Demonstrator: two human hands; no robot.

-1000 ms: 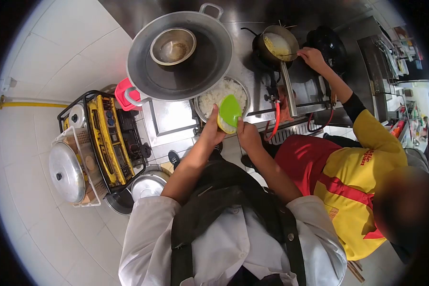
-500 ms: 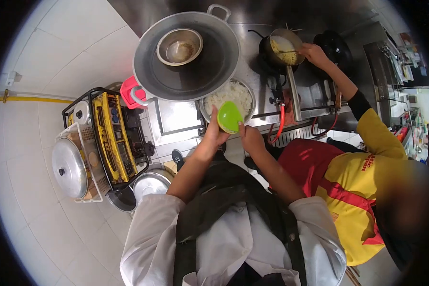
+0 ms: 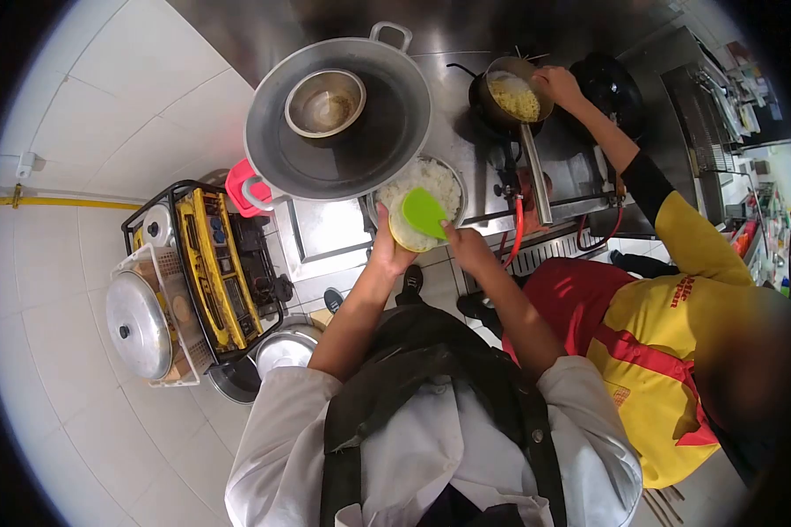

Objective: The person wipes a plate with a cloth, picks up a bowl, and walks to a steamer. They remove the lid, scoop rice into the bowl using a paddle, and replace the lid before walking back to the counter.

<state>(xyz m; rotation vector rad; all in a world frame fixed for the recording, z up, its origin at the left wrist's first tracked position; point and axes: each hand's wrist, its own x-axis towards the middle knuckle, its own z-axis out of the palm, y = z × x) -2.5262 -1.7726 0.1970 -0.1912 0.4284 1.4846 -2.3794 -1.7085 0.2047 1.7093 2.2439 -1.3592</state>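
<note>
My left hand (image 3: 390, 251) is wrapped round the side of a small bowl (image 3: 406, 239) with a yellowish rim and white rice in it. In my right hand (image 3: 468, 249) is the handle end of a bright green rice paddle (image 3: 424, 212). The paddle's flat blade lies over the bowl and hides part of it. Just beyond both hands, a round metal pot (image 3: 463, 198) of cooked white rice (image 3: 439, 178) sits partly under the edge of a large pan.
The wide grey pan (image 3: 378, 167) holds a steel bowl (image 3: 325, 103). At right, a co-worker's hand (image 3: 558, 86) is over a long-handled pan (image 3: 537, 176) of yellowish food on the stove. A yellow-and-black generator (image 3: 209, 272) and lidded pots (image 3: 141, 325) stand at left.
The green paddle has turned over the bowl, exposing more of its yellowish rim and rice. My hands stay close together. The whole view has shifted slightly.
</note>
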